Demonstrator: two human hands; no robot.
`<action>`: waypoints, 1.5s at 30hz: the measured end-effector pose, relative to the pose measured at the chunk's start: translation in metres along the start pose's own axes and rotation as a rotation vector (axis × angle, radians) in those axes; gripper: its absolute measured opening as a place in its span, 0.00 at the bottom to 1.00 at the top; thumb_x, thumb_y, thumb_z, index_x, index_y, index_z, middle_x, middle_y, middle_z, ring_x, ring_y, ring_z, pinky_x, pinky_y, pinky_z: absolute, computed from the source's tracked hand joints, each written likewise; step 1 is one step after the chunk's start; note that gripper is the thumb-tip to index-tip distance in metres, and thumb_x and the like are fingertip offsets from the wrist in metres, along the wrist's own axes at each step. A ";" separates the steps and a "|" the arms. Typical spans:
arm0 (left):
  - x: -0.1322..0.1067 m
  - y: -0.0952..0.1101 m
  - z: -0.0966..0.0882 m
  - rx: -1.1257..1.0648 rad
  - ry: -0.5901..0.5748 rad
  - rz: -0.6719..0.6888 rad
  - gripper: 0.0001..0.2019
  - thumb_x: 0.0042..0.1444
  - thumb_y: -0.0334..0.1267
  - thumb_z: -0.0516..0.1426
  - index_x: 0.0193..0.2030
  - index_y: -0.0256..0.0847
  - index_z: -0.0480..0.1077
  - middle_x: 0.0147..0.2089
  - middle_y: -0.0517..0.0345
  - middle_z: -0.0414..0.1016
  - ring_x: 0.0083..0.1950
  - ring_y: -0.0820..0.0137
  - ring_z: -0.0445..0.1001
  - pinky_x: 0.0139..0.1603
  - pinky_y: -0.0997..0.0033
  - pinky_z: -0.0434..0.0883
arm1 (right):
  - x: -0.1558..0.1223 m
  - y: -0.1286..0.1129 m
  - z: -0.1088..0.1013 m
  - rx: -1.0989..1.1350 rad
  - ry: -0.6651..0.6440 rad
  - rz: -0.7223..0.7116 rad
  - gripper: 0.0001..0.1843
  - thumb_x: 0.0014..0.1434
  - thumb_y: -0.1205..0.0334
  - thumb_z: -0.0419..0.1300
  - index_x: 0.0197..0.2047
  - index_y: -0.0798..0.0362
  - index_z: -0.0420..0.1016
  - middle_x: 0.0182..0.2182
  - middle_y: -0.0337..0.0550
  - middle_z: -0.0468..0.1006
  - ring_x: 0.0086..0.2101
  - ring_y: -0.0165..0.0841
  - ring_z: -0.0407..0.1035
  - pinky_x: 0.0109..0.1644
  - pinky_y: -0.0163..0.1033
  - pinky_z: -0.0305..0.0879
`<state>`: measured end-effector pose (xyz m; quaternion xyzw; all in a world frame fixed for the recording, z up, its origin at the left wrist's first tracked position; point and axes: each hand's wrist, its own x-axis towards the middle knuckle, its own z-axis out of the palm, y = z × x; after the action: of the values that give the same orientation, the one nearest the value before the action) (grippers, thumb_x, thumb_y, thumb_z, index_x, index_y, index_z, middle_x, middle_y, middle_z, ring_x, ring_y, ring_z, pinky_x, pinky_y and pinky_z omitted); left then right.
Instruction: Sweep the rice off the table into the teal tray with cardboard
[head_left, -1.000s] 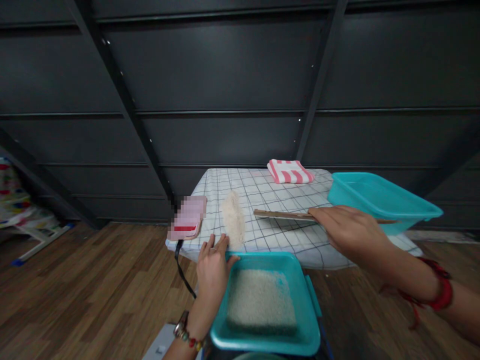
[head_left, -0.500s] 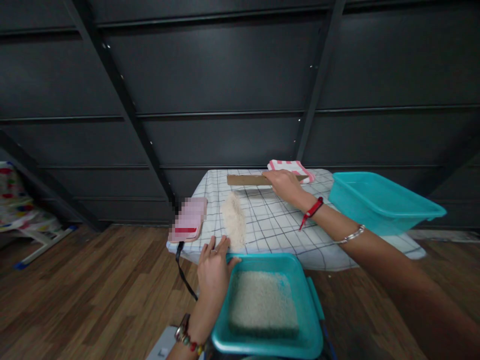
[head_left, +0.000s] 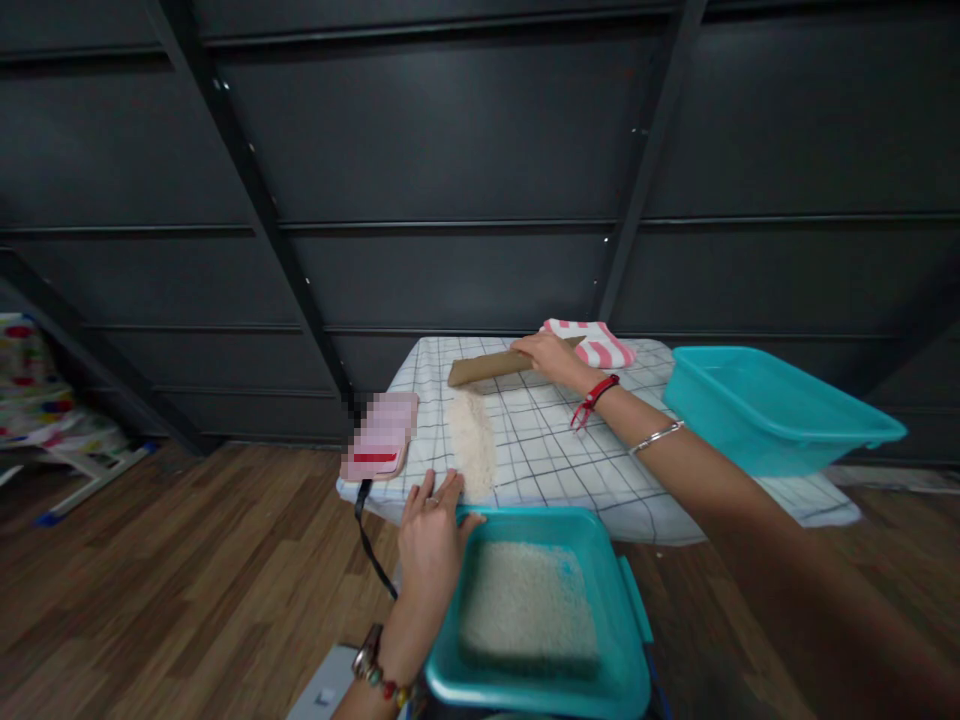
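Observation:
My right hand (head_left: 553,360) grips a brown strip of cardboard (head_left: 484,369) near its right part, at the far side of the table. The strip slants, its left end at the far end of a narrow band of pale rice (head_left: 474,445) on the checked cloth (head_left: 555,450). My left hand (head_left: 429,540) rests at the near table edge, fingers stretched forward beside the rice, thumb at the corner of a teal tub (head_left: 536,693). Inside that tub lies a layer of rice grains (head_left: 529,605). The tub stands against the table's front edge.
A second teal tub (head_left: 787,400) stands on the table's right side. A folded pink-and-white cloth (head_left: 600,343) lies at the back. On the left are a pink pad-like object (head_left: 379,437), partly blurred, and a black cable (head_left: 369,545). A dark panelled wall (head_left: 450,280) rises behind.
The cardboard strip has tilted, its left end lowered toward me and toward the rice. My right hand has shifted slightly left. My left hand stays at the tub's corner.

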<state>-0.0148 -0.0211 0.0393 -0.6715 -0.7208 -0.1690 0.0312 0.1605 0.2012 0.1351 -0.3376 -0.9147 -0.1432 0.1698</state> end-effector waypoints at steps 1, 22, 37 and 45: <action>0.000 0.001 -0.001 -0.001 -0.012 -0.006 0.22 0.51 0.36 0.62 0.54 0.39 0.68 0.57 0.49 0.70 0.63 0.56 0.62 0.62 0.56 0.61 | -0.003 0.002 -0.003 0.004 -0.006 -0.008 0.21 0.50 0.80 0.48 0.44 0.59 0.75 0.41 0.50 0.78 0.41 0.37 0.71 0.46 0.39 0.59; 0.000 0.000 0.000 -0.021 -0.015 -0.007 0.23 0.50 0.36 0.62 0.54 0.36 0.69 0.57 0.48 0.70 0.63 0.54 0.61 0.62 0.53 0.61 | -0.003 -0.003 -0.002 0.041 0.019 -0.045 0.22 0.50 0.81 0.49 0.44 0.57 0.75 0.41 0.48 0.79 0.42 0.38 0.71 0.48 0.42 0.59; 0.000 0.000 0.001 -0.010 -0.002 -0.005 0.23 0.50 0.36 0.63 0.54 0.36 0.69 0.57 0.48 0.70 0.63 0.55 0.61 0.62 0.53 0.61 | -0.008 0.004 -0.014 0.142 0.074 -0.072 0.25 0.49 0.82 0.48 0.46 0.56 0.74 0.43 0.48 0.78 0.44 0.36 0.70 0.48 0.42 0.58; 0.000 0.000 -0.001 -0.006 0.010 0.010 0.22 0.50 0.36 0.63 0.53 0.36 0.69 0.56 0.48 0.71 0.63 0.54 0.62 0.61 0.53 0.63 | 0.006 -0.007 -0.005 0.209 0.004 -0.179 0.22 0.49 0.81 0.50 0.44 0.56 0.74 0.42 0.47 0.79 0.43 0.35 0.70 0.49 0.40 0.57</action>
<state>-0.0152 -0.0217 0.0398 -0.6743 -0.7168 -0.1742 0.0338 0.1523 0.1979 0.1410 -0.2346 -0.9508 -0.0625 0.1926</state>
